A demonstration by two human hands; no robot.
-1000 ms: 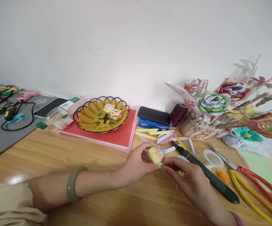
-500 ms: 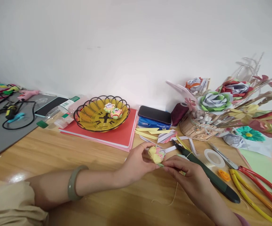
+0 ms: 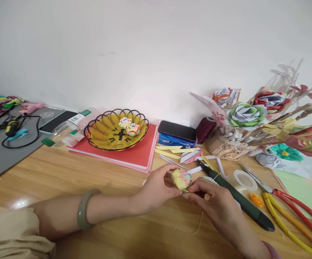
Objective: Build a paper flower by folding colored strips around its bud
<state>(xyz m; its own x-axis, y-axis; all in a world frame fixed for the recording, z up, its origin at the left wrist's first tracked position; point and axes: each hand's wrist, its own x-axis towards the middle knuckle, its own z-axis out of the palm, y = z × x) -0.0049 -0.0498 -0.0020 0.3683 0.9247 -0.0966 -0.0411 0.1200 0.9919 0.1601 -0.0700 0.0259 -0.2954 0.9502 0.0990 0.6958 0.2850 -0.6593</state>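
Note:
Between my two hands is a small folded paper flower (image 3: 181, 178) with yellow, pink and pale lilac petals and a bit of green underneath. My left hand (image 3: 158, 185) is closed around its left side, thumb below and fingers above. The fingers of my right hand (image 3: 212, 196) pinch at the flower's lower right edge, by the green part; exactly what lies between those fingertips is hidden. A thin pale thread (image 3: 199, 225) trails below my right hand onto the table. Paper strips (image 3: 190, 156) in yellow, white and pink lie just beyond the flower.
A yellow woven basket (image 3: 99, 135) holding two paper flowers stands on red paper (image 3: 145, 158). To the right lie a green-handled tool (image 3: 242, 201), a tape roll (image 3: 244, 180) and red-and-yellow-handled scissors (image 3: 274, 201). Behind are a phone (image 3: 177, 131) and larger paper flowers (image 3: 247, 116).
My right hand has shifted slightly left, its fingertips closer in under the flower. The flower has tipped and moved a little to the right; my left hand still holds it.

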